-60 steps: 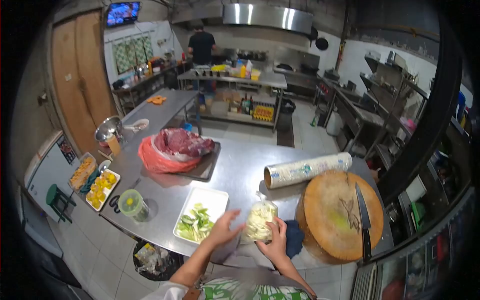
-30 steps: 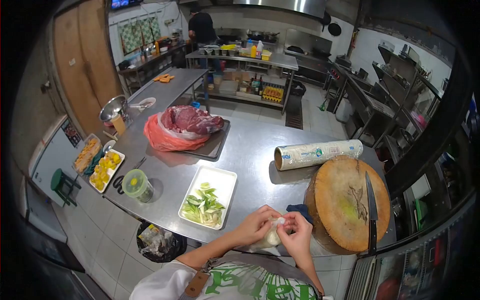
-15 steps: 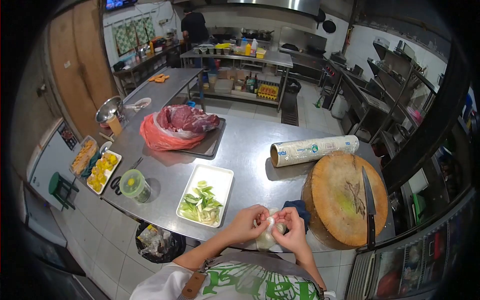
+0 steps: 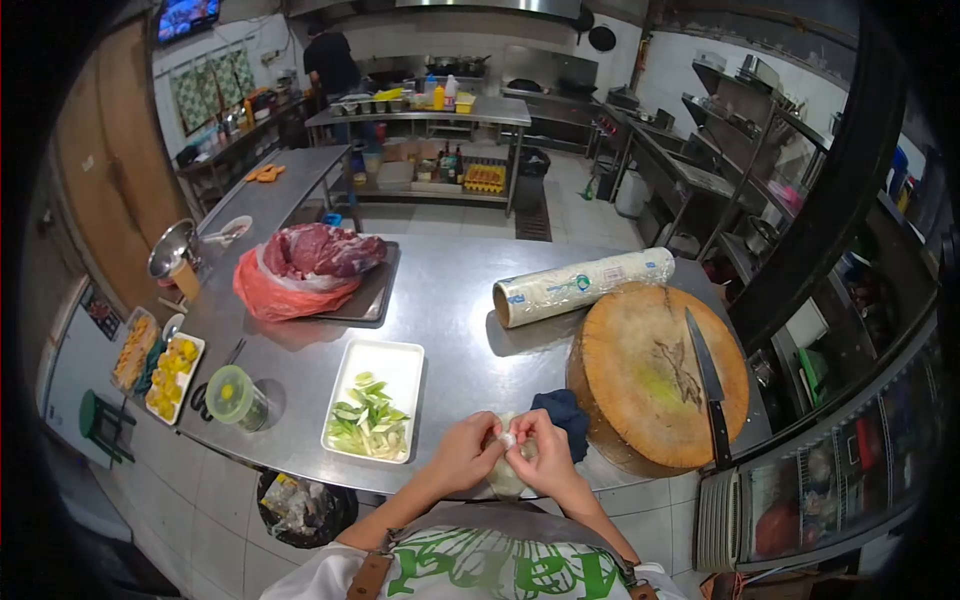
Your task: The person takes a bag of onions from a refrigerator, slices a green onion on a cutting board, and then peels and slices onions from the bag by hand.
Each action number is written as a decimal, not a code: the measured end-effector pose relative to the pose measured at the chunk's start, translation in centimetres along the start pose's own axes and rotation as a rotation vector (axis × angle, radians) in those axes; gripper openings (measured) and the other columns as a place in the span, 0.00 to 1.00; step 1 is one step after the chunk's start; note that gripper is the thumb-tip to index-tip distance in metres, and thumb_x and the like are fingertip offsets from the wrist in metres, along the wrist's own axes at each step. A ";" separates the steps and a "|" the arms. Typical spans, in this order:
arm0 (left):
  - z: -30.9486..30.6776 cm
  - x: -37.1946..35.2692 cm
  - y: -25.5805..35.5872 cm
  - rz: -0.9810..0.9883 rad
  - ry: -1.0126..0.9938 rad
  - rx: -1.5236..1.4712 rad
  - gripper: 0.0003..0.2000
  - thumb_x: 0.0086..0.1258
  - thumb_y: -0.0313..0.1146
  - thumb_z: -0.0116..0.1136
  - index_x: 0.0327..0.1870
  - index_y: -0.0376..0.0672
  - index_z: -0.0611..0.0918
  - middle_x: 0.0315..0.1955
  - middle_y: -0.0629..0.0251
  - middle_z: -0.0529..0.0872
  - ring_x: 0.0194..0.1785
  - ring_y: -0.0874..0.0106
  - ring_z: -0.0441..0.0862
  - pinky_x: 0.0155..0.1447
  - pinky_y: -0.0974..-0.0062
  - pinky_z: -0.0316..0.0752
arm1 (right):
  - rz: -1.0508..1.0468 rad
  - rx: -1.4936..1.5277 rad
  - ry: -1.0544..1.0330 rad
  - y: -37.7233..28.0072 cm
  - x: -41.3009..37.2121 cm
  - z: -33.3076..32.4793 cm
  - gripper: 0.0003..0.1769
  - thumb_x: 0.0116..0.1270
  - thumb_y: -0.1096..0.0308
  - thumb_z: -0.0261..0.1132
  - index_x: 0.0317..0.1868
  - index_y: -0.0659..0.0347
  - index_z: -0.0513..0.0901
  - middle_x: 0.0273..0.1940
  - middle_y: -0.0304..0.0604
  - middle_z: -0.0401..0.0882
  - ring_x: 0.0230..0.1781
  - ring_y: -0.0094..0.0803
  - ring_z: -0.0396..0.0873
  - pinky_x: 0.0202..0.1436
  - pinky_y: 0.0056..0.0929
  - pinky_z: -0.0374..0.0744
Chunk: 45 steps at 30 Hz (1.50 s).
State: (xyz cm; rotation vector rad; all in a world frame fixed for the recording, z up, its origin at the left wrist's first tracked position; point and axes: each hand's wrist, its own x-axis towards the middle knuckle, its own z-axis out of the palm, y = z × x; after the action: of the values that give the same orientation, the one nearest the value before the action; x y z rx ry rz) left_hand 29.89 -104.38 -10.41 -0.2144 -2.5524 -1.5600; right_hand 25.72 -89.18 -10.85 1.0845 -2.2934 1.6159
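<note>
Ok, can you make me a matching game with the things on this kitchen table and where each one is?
Things:
1 knife
2 raw meat
3 chopped greens
4 small plastic bag

Places:
A in the white tray
B between the left hand and right hand
C on the round wooden board
D on the orange bag

Pairs: 1-C, 2-D, 3-A, 4-B

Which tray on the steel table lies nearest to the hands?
The white tray with sliced greens, right beside the left hand, which pinches a plastic bag with the right hand. The yellow-food tray and the meat tray lie farther off.
</note>
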 end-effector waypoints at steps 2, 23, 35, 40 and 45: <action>0.1 -0.2 0.5 0.011 0.028 -0.053 0.08 0.58 0.32 0.54 0.31 0.36 0.74 0.22 0.56 0.74 0.23 0.64 0.74 0.29 0.69 0.68 | -0.007 -0.018 -0.039 0.1 0.0 -0.7 0.13 0.49 0.77 0.62 0.36 0.64 0.68 0.29 0.44 0.74 0.26 0.31 0.74 0.33 0.25 0.74; -0.4 0.4 0.5 0.045 -0.038 -0.088 0.10 0.53 0.35 0.58 0.27 0.37 0.76 0.19 0.58 0.75 0.21 0.66 0.76 0.27 0.70 0.68 | -0.027 0.018 -0.232 -0.6 0.2 -2.8 0.13 0.52 0.78 0.61 0.39 0.65 0.70 0.33 0.47 0.74 0.33 0.37 0.76 0.38 0.28 0.75; -0.1 -0.5 0.4 -0.033 -0.176 -0.090 0.10 0.56 0.35 0.54 0.27 0.35 0.76 0.16 0.65 0.72 0.20 0.78 0.67 0.26 0.76 0.64 | -0.076 0.044 -0.275 -0.9 0.1 -2.0 0.15 0.49 0.77 0.61 0.38 0.63 0.68 0.31 0.46 0.72 0.29 0.38 0.74 0.33 0.30 0.74; -0.1 -0.6 -0.6 -0.029 -0.222 -0.159 0.09 0.56 0.33 0.52 0.27 0.35 0.75 0.16 0.68 0.71 0.21 0.80 0.66 0.26 0.77 0.63 | -0.116 0.059 -0.169 -0.1 -0.8 0.1 0.15 0.47 0.77 0.62 0.36 0.63 0.67 0.30 0.47 0.72 0.29 0.41 0.74 0.32 0.31 0.73; -0.6 -0.8 -0.3 0.002 -0.260 -0.250 0.11 0.59 0.34 0.49 0.29 0.33 0.76 0.16 0.61 0.72 0.22 0.77 0.67 0.27 0.75 0.64 | -0.349 -0.032 -0.045 -0.2 -1.2 0.9 0.14 0.43 0.79 0.61 0.29 0.64 0.65 0.28 0.48 0.70 0.26 0.46 0.71 0.29 0.36 0.72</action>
State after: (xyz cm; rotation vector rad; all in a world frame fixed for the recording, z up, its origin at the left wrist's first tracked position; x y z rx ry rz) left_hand 30.68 -105.03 -10.56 -0.4763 -2.5277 -1.9662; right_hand 26.97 -89.43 -11.68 1.4305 -2.0036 1.4260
